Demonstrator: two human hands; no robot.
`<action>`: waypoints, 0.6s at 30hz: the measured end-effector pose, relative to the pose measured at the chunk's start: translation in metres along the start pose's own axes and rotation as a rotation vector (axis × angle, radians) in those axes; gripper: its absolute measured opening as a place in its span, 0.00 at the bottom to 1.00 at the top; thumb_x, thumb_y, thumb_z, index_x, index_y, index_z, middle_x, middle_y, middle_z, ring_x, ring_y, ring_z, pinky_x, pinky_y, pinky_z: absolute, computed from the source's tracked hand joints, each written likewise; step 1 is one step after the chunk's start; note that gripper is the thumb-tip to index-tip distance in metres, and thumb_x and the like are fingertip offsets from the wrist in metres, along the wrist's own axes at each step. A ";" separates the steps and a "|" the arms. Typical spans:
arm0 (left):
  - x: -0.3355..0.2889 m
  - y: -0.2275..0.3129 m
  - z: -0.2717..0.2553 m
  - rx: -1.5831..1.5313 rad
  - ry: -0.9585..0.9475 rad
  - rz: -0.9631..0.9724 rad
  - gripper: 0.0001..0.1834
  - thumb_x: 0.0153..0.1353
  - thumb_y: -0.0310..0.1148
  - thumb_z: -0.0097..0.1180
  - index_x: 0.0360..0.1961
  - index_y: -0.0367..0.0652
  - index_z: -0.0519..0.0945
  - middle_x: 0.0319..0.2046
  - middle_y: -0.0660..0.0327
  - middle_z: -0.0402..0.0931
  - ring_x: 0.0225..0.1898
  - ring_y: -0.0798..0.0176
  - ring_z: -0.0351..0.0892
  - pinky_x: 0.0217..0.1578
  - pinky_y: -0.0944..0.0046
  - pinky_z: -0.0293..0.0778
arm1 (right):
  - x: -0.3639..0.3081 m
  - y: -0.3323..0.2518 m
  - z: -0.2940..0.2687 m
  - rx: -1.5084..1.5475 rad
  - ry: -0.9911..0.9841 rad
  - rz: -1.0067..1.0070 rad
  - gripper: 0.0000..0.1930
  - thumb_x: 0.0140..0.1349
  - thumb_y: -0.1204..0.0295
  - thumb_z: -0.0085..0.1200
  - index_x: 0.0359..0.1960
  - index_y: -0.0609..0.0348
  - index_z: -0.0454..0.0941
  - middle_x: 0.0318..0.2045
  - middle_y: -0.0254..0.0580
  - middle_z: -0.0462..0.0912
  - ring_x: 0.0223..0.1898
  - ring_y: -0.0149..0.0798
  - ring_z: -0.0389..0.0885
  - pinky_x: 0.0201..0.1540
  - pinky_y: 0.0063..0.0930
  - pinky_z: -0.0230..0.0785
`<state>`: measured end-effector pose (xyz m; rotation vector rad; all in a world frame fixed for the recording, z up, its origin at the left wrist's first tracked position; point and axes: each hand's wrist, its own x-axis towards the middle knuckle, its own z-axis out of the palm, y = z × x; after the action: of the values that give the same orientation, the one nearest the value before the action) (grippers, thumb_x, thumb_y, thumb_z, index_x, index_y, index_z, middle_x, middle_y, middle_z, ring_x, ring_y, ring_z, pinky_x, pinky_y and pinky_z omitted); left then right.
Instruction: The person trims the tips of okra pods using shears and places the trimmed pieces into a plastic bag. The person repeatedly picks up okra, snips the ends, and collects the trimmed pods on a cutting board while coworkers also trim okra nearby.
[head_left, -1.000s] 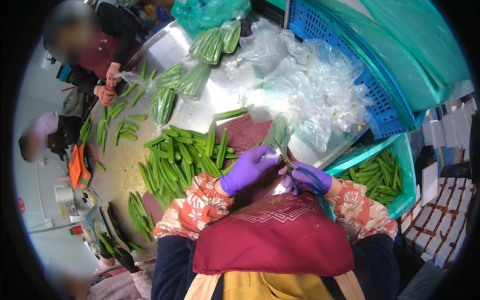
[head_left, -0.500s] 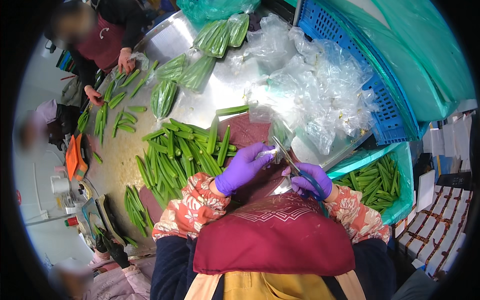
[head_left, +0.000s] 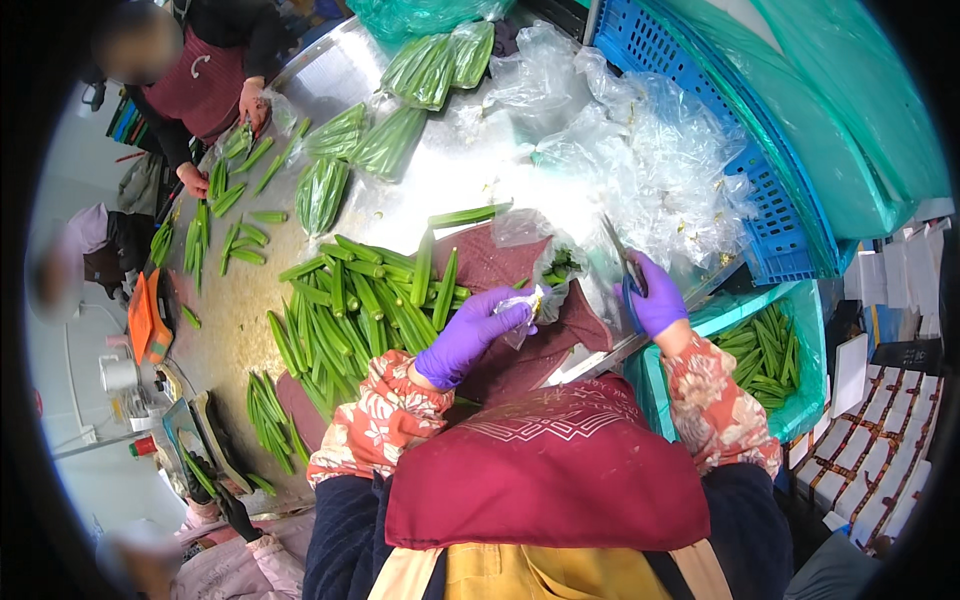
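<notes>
My left hand [head_left: 475,335], in a purple glove, is closed on the gathered end of a clear plastic bag [head_left: 545,285]; dark green okra shows inside its far part. In my right hand [head_left: 655,295], also gloved in purple, is a pair of scissors [head_left: 619,248] with dark blue handles, their blades pointing away from me and apart from the bag. Under my left hand and the bag lies a burgundy cloth [head_left: 500,258]. A heap of loose okra [head_left: 355,310] rests just left of my left hand.
Filled okra bags [head_left: 385,145] lie farther back on the metal table. Clear plastic bags [head_left: 640,150] pile beside a blue crate [head_left: 770,210]. A green-lined bin of okra [head_left: 770,360] stands at my right. Across the table, a co-worker's hands [head_left: 193,181] handle okra.
My right hand and the scissors have moved right, away from the bag. My left hand has shifted slightly left with the bag's gathered end.
</notes>
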<state>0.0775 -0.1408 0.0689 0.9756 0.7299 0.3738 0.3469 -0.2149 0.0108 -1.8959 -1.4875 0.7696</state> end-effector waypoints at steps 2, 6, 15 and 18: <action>0.001 -0.006 -0.005 -0.024 0.022 0.013 0.19 0.59 0.40 0.52 0.44 0.35 0.74 0.34 0.62 0.76 0.36 0.69 0.73 0.39 0.71 0.68 | 0.005 0.018 0.004 -0.408 0.080 0.023 0.30 0.53 0.67 0.54 0.57 0.65 0.62 0.35 0.52 0.74 0.36 0.49 0.73 0.44 0.36 0.65; -0.002 0.000 -0.005 0.035 0.049 -0.003 0.19 0.59 0.39 0.53 0.45 0.34 0.74 0.34 0.61 0.76 0.37 0.69 0.73 0.41 0.70 0.67 | 0.010 0.001 -0.017 -0.781 -0.164 0.121 0.22 0.53 0.68 0.51 0.52 0.58 0.69 0.33 0.48 0.76 0.36 0.50 0.74 0.44 0.38 0.65; -0.001 0.001 0.002 0.415 0.154 0.273 0.12 0.59 0.32 0.52 0.40 0.36 0.76 0.44 0.57 0.72 0.46 0.65 0.70 0.49 0.67 0.64 | 0.005 -0.090 0.021 0.133 -0.242 -0.382 0.17 0.55 0.71 0.51 0.47 0.53 0.72 0.37 0.47 0.76 0.35 0.47 0.77 0.39 0.33 0.69; -0.005 0.001 0.002 0.522 0.169 0.516 0.10 0.59 0.31 0.51 0.38 0.36 0.77 0.47 0.54 0.71 0.49 0.61 0.69 0.52 0.64 0.62 | 0.011 -0.091 0.022 0.168 -0.254 -0.454 0.09 0.54 0.71 0.53 0.37 0.56 0.76 0.31 0.44 0.77 0.31 0.43 0.77 0.35 0.31 0.68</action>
<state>0.0754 -0.1446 0.0721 1.6500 0.7380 0.7445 0.2756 -0.1847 0.0648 -1.3021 -1.8539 0.9037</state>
